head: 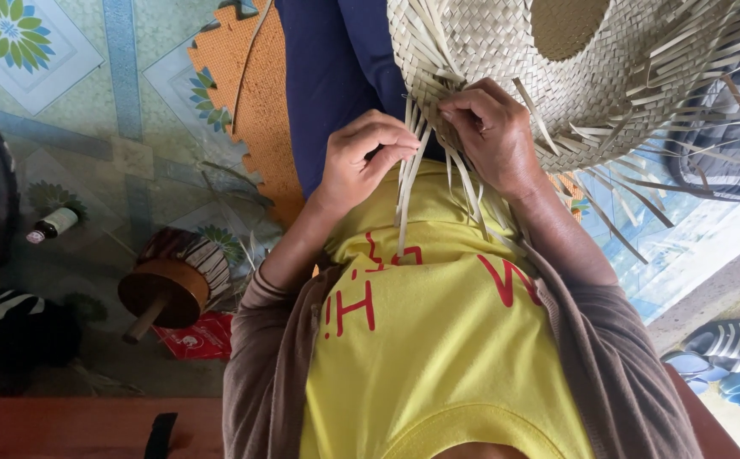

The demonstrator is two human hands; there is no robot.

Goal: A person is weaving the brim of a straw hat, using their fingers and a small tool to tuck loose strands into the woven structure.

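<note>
While both hands pinch loose straw strips (410, 183) — left hand (361, 161), right hand (493, 127) — the woven hat (506, 59) looks light, springy, brittle; grip near the weave edge.

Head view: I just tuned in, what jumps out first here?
A big woven straw hat with loose strips fills the top, held against a yellow shirt. The left hand pinches a bunch of hanging strips, and the right hand grips the hat's unfinished edge. A wooden spool-like stand sits on the tiled floor, left.
</note>
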